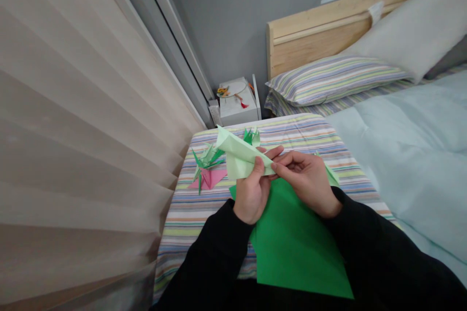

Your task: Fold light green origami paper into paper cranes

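Pale green origami paper is pinched along its folded edge by the nearly closed thumbs and fingers of the left hand and right hand, above a green sheet.

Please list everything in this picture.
Folded paper: 1, pale green, in both hands
Paper sheet: 1, green, below hands
Origami figures: 2, green, beyond hands
Paper piece: 1, pink, under left figure
Striped bedspread: 1, multicoloured, under papers
Pillows: 2, striped and off-white, by headboard
Headboard: 1, pale wood, far end
Duvet: 1, pale blue, right
Box: 1, white, far corner
Curtain: 1, beige, left
Left hand: 1, on folded paper
Right hand: 1, on folded paper
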Demonstrator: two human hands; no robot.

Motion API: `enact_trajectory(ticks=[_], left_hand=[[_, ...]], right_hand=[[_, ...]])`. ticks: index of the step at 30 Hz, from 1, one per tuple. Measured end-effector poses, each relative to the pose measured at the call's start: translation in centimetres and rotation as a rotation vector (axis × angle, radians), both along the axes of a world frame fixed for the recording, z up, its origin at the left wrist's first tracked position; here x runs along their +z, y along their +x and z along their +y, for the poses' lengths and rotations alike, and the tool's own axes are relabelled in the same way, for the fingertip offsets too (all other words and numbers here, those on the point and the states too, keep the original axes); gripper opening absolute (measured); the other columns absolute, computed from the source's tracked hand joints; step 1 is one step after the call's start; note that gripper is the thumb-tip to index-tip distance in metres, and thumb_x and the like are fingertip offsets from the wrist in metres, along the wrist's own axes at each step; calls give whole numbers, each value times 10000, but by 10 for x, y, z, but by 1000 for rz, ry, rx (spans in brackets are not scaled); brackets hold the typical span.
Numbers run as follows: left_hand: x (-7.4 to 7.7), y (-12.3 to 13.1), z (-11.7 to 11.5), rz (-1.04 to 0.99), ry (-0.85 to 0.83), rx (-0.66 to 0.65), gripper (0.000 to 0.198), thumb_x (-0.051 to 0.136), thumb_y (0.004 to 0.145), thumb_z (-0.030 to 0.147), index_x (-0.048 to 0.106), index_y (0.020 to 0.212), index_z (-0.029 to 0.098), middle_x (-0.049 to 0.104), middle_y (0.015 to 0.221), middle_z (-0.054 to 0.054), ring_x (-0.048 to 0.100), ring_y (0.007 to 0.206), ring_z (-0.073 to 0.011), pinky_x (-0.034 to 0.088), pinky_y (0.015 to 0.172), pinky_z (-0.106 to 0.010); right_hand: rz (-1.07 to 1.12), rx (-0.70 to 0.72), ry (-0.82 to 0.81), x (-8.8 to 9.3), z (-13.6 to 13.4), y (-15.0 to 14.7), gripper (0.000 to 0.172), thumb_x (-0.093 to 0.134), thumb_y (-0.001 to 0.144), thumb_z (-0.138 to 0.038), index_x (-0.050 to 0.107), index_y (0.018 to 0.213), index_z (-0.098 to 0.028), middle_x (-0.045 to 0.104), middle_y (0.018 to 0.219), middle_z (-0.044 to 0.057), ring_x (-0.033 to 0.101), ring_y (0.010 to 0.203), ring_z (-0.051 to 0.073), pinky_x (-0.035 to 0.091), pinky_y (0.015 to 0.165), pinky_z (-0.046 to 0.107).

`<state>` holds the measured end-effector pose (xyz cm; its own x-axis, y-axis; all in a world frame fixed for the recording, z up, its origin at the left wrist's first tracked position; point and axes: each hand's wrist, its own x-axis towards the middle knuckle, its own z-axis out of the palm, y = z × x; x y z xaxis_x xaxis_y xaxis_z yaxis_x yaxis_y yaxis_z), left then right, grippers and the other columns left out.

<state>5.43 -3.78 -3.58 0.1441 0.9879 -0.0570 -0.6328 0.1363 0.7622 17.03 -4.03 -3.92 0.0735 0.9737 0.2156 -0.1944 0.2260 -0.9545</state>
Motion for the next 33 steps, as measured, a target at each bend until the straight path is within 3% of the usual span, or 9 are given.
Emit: enact_trajectory(ticks=[8,18,23,28,31,33], left_hand=[[0,1,-2,15,22,43,364,791,852,429,618,1080,204,784,1094,-102,640,1272,-326,508,1025,-475],[1,3,0,69,-48,137,357,818,810,414,611,1004,197,803,1012,-76,709,1174,-312,566,966,-451],[-3,2,2,126,6,193,298,781,854,410,626,997,200,811,956,-67,751,1076,-289,578,943,-442],[-7,0,2,213,75,261,297,745,883,441,660,1040,204,812,991,-75,764,1031,-267,580,936,-406],[-4,0,-1,205,96,260,282,745,884,441,644,1016,213,814,971,-70,776,971,-263,588,910,-414],[-2,-1,-3,225,140,237,259,745,888,431,660,989,208,813,968,-74,773,960,-253,575,936,-413]], right_hand=[[14,4,-31,0,0,0,251,845,764,-363,691,654,-198,721,628,9,708,601,169,616,658,331],[-38,41,-28,-3,-1,-4,244,792,792,-339,653,637,-212,683,620,-8,679,592,158,624,620,325],[-1,54,-54,-1,-1,-6,264,803,792,-335,622,643,-214,673,612,-16,703,595,160,627,621,313],[71,183,-142,2,-2,-4,294,873,726,-397,669,800,-199,716,690,-12,701,555,145,612,564,285],[8,282,-127,3,-2,-2,309,871,731,-437,710,786,-179,711,660,-2,679,551,136,580,547,264],[-17,267,-91,3,-3,-1,303,838,774,-455,718,771,-177,697,636,-3,666,542,136,566,540,266]])
